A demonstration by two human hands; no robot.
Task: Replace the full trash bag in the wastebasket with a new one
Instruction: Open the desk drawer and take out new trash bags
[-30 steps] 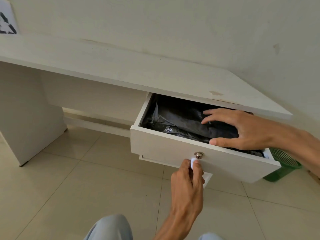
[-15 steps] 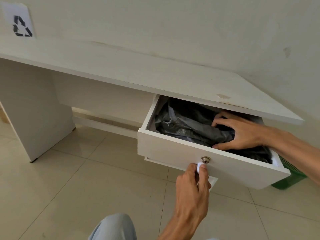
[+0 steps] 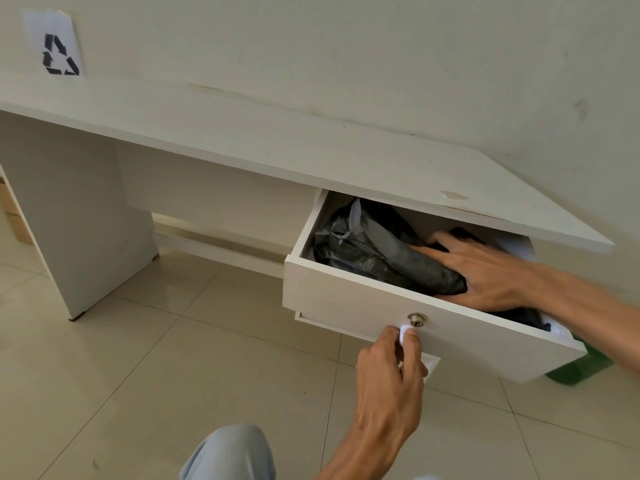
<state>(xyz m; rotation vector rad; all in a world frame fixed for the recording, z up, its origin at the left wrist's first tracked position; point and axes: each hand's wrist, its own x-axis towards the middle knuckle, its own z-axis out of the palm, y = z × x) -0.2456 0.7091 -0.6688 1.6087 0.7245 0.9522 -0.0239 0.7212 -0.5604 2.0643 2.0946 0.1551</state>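
A white drawer [image 3: 346,299] stands pulled out from under the desk [image 3: 277,140]. Inside lie crumpled and folded black trash bags [image 3: 367,251]. My right hand [image 3: 485,271] reaches into the drawer from the right, fingers over one folded bag and thumb under its near edge. My left hand [image 3: 388,379] pinches the small white drawer knob [image 3: 405,336] just below the metal lock [image 3: 416,320]. A corner of the green wastebasket [image 3: 575,372] shows on the floor behind the drawer's right end; the rest of it is hidden.
A paper recycling sign [image 3: 57,50] is stuck on the wall at upper left. The desk's side panel [image 3: 76,237] stands on the tiled floor at left. My knee [image 3: 232,452] in light trousers is at the bottom edge.
My right hand went from lying flat on the bags to closing around one folded bag, and the pile got rumpled. My left hand stayed on the knob. The view shifted left.
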